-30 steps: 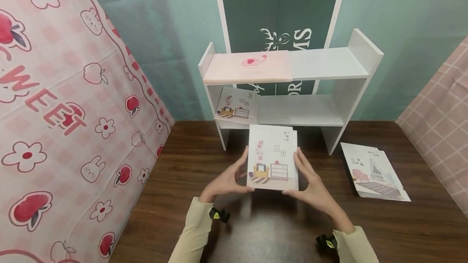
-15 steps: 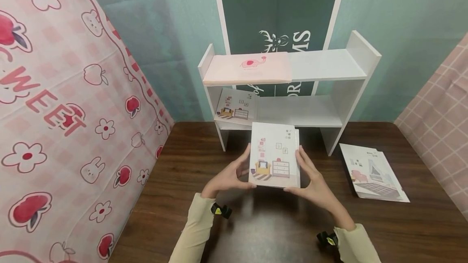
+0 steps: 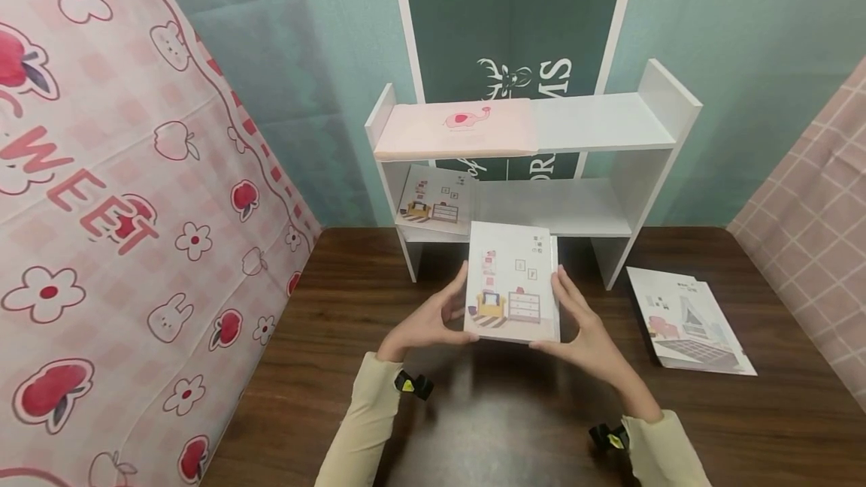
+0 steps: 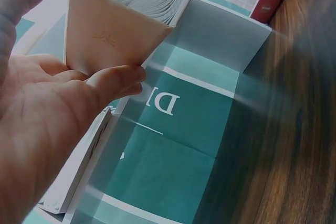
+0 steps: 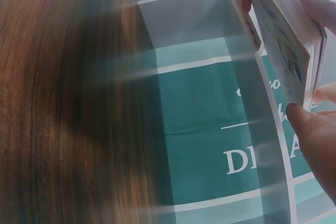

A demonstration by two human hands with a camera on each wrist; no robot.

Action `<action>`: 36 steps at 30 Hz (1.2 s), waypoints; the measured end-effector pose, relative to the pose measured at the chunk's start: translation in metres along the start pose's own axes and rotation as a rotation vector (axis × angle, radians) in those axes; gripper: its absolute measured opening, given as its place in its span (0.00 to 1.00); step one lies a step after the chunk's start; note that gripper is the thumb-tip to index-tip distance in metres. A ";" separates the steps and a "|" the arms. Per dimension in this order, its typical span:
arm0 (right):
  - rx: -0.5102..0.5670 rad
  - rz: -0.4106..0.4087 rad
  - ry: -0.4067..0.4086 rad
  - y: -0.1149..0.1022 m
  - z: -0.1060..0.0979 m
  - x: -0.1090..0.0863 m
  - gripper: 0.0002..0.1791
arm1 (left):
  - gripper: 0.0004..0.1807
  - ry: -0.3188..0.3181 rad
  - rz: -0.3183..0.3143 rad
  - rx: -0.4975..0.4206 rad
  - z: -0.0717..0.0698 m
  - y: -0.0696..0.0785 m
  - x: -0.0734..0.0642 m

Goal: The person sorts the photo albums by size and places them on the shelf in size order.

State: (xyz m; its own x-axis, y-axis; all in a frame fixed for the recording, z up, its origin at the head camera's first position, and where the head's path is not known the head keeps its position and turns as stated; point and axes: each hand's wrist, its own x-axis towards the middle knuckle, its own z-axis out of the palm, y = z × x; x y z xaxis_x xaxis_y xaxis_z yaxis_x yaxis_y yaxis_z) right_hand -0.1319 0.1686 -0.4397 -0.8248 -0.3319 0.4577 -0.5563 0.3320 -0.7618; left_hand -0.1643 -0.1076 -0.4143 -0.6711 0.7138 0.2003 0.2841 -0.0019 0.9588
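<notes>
Both hands hold a thick white book, its cover printed with a yellow armchair and a chest of drawers. It is raised in front of the small white shelf. My left hand grips the book's left side, thumb at its near lower corner. On the opposite side my right hand grips it the same way. A white strip shows along the book's right side; whether it belongs to a second book I cannot tell. In the left wrist view, the page block and a pale peach side show.
On the shelf's middle board, at the left, lies a similar book. A pink elephant-printed item covers the top board's left part. Books with a grey-and-pink room picture lie on the wooden table at the right.
The book and both hands have moved slightly right and toward the shelf. The grip looks the same; the other books have stayed in place.
</notes>
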 end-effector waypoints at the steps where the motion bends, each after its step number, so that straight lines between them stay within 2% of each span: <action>1: 0.002 0.005 -0.002 0.000 -0.001 0.001 0.58 | 0.61 0.000 0.001 -0.007 0.000 0.000 0.001; 5: 0.009 0.039 -0.008 -0.001 -0.002 0.004 0.57 | 0.61 0.008 0.010 -0.031 0.000 -0.001 0.002; 14: -0.004 0.053 -0.033 0.000 -0.006 0.012 0.57 | 0.60 0.022 0.030 -0.026 -0.005 0.000 0.004; 21: 0.001 0.087 -0.027 0.027 -0.003 0.013 0.59 | 0.59 0.056 0.016 -0.043 -0.006 0.000 0.006; 25: -0.010 0.116 -0.023 0.032 -0.003 0.011 0.58 | 0.57 0.071 0.008 -0.050 -0.006 0.002 0.007; 36: 0.067 0.139 0.004 0.036 -0.008 0.016 0.56 | 0.51 0.155 -0.013 0.018 -0.003 0.006 0.012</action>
State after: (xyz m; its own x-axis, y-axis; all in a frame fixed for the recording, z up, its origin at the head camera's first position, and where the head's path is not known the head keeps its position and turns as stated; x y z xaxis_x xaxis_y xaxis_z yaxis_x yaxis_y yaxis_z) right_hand -0.1658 0.1817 -0.4559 -0.8938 -0.2831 0.3477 -0.4290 0.3147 -0.8467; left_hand -0.1724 -0.1015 -0.4052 -0.7723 0.5967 0.2179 0.2858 0.0200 0.9581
